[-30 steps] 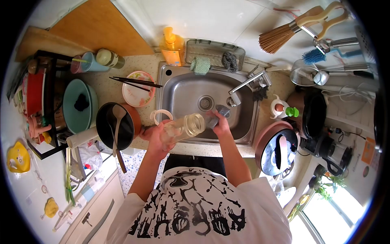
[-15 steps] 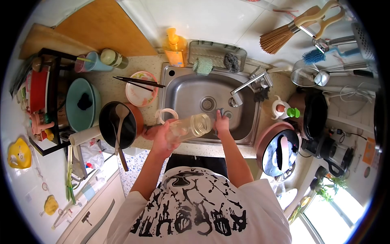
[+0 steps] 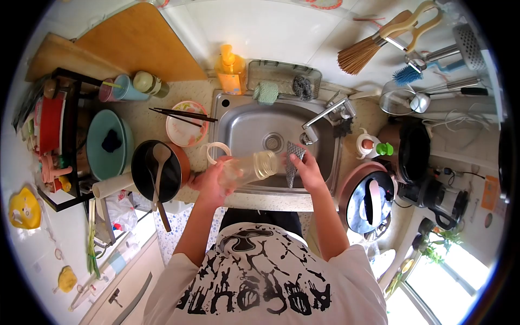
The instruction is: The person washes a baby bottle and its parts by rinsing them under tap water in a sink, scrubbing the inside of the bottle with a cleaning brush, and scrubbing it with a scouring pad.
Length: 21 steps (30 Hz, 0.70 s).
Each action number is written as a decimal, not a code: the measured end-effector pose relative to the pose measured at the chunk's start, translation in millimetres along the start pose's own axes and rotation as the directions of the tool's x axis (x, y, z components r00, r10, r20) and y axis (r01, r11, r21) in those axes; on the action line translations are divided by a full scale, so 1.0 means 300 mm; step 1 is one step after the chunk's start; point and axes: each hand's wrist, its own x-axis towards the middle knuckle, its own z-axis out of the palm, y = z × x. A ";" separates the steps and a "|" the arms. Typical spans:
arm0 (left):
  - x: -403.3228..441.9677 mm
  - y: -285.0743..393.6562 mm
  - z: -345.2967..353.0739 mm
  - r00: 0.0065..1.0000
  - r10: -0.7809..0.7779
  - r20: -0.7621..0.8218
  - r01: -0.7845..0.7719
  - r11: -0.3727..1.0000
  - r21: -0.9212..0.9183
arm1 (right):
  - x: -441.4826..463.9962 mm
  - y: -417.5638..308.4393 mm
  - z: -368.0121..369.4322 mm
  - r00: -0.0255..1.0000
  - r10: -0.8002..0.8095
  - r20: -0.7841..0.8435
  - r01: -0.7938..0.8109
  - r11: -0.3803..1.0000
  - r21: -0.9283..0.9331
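A clear jar (image 3: 246,169) lies tilted over the front of the steel sink (image 3: 246,122), its threaded mouth turned to the right. Wrapped around its base end is my left hand (image 3: 210,181). My right hand (image 3: 307,170) pinches a grey patterned cloth (image 3: 291,169), which hangs just right of the jar's mouth without clearly touching it. Beside my left hand, at the sink's left rim, shows a pale pink ring (image 3: 218,150); whether it touches my fingers I cannot tell. The faucet (image 3: 325,116) reaches over the basin from the back right.
Left of the sink are a patterned bowl (image 3: 184,132) with chopsticks across it, a dark pot (image 3: 157,170) holding spoons and a teal basin (image 3: 108,143). A yellow pump bottle (image 3: 231,70) and a rack (image 3: 284,76) stand behind. On the right sits a lidded pot (image 3: 368,203).
My right hand has risen slightly and moved right, bringing the grey cloth into fuller view. The jar stays in my left hand, a little further left. The whole view has shifted slightly.
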 end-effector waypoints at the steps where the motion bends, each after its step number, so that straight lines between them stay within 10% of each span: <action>1: 0.010 0.004 -0.003 1.000 0.013 0.023 -0.013 1.000 0.006 | -0.024 -0.051 0.015 0.998 -0.063 0.013 0.062 0.998 0.007; 9: 0.025 0.064 0.066 0.997 0.068 0.019 -0.070 0.991 0.118 | -0.111 -0.220 0.032 0.978 -0.206 0.031 0.207 0.958 -0.200; 13: 0.021 0.119 0.125 0.995 0.103 0.011 -0.102 0.946 0.308 | -0.164 -0.337 0.076 0.853 -0.515 0.085 0.456 0.656 -0.601; 16: 0.016 0.131 0.164 0.991 0.135 0.014 -0.124 0.859 0.497 | -0.193 -0.423 0.098 0.704 -0.617 0.352 0.534 0.132 -0.835; 21: 0.018 0.130 0.175 0.986 0.136 0.093 -0.165 0.847 0.505 | -0.230 -0.488 0.157 0.745 -0.538 0.394 0.522 0.102 -0.846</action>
